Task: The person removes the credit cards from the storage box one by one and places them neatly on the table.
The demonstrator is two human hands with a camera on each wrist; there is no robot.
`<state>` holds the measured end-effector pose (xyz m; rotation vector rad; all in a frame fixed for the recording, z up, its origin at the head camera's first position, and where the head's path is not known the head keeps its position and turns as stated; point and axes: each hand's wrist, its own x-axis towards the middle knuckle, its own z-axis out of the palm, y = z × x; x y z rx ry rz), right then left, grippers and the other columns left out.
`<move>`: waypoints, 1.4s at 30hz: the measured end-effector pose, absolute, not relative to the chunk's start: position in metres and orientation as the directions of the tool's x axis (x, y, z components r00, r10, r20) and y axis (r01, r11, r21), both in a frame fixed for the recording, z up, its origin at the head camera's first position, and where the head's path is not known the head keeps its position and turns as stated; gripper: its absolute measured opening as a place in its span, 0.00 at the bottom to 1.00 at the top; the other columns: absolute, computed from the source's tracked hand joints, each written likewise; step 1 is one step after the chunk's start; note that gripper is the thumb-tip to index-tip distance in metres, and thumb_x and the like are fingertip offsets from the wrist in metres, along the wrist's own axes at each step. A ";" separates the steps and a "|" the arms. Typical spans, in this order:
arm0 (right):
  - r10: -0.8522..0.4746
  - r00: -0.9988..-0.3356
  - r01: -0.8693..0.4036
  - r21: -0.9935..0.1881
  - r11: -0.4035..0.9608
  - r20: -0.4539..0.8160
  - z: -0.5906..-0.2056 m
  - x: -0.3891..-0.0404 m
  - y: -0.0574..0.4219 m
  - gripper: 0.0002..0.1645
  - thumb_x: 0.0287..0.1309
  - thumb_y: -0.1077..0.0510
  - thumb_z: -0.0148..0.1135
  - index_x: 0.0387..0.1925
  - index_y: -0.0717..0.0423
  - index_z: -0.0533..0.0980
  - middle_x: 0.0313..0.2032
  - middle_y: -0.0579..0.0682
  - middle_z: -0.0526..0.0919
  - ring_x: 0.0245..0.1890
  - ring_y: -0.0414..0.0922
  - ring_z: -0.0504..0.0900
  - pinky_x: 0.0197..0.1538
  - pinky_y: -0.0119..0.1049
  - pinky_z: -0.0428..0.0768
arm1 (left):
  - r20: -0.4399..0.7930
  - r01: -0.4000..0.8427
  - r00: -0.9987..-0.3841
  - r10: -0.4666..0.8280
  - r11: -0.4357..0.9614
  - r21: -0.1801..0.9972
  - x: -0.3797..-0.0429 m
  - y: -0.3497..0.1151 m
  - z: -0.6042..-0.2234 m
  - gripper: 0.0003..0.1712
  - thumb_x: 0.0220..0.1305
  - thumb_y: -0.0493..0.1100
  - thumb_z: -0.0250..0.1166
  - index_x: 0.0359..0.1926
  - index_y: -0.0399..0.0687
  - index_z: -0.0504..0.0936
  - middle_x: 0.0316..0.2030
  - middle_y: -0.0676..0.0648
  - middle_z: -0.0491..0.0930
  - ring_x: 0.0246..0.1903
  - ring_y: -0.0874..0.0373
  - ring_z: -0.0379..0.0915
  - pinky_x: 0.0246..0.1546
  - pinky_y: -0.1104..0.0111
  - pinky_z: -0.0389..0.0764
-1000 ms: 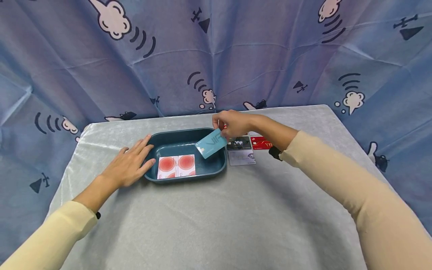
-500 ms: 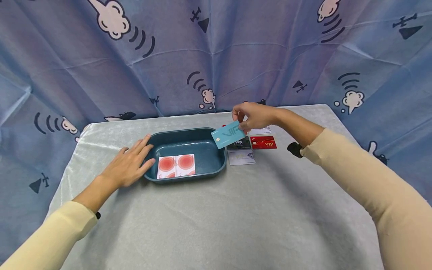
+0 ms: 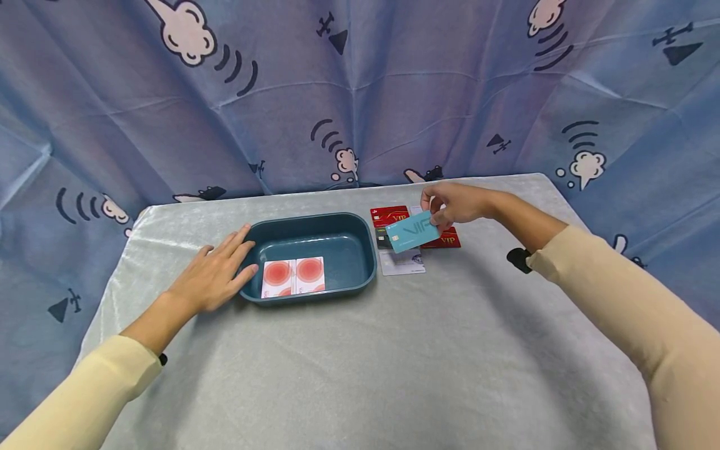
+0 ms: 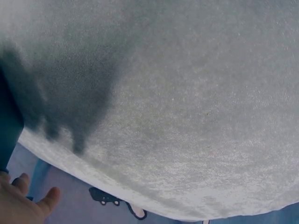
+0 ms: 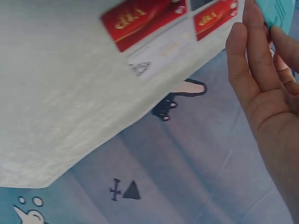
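Observation:
A light-blue VIP card [image 3: 413,232] is pinched at its right end between the thumb and fingers of my right hand [image 3: 458,203]. It hangs above a group of cards on the table, right of the dark teal tray [image 3: 315,299]. In the right wrist view the right hand [image 5: 268,88] grips the same card [image 5: 279,11] at the top right. My left hand [image 3: 214,269] rests with spread fingers on the tray's left rim. Two white cards with red circles, a left one [image 3: 277,275] and a right one [image 3: 310,272], lie side by side inside the tray.
Under the held card lie a red VIP card [image 3: 388,214], a black card [image 3: 382,238], another red card [image 3: 450,239] and a silvery card [image 3: 402,263]; a white card [image 5: 163,46] shows in the right wrist view. A blue patterned curtain [image 3: 360,94] hangs behind the table.
My right hand has carried the light-blue card from over the tray rightward to above the cards on the table. The left hand has stayed on the tray's rim.

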<state>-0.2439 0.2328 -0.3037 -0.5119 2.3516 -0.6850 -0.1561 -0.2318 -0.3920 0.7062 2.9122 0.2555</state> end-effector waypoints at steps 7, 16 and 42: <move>-0.509 -0.706 -0.134 -0.613 0.779 -0.492 -0.320 -0.242 0.251 0.09 0.64 0.73 0.54 0.43 0.66 0.66 0.41 0.62 0.78 0.35 0.51 0.83 0.47 0.48 0.84 | -0.090 0.442 -0.881 0.465 0.875 0.195 -0.157 -0.232 -0.393 0.37 0.77 0.58 0.46 0.74 0.38 0.60 0.79 0.42 0.40 0.75 0.39 0.44 0.66 0.36 0.53; -0.504 -0.691 -0.114 -0.611 0.784 -0.518 -0.341 -0.235 0.270 0.08 0.63 0.73 0.55 0.42 0.66 0.67 0.40 0.60 0.77 0.39 0.49 0.80 0.45 0.45 0.85 | -0.091 0.442 -0.881 0.464 0.877 0.187 -0.157 -0.233 -0.394 0.37 0.76 0.58 0.46 0.74 0.38 0.60 0.79 0.42 0.39 0.75 0.39 0.45 0.65 0.35 0.53; -0.434 -0.681 0.009 -0.599 0.801 -0.590 -0.371 -0.225 0.304 0.10 0.65 0.71 0.53 0.46 0.69 0.64 0.39 0.61 0.74 0.37 0.48 0.80 0.42 0.44 0.85 | -0.099 0.435 -0.883 0.458 0.880 0.192 -0.159 -0.234 -0.396 0.38 0.76 0.59 0.46 0.74 0.38 0.59 0.79 0.43 0.39 0.75 0.39 0.44 0.66 0.34 0.52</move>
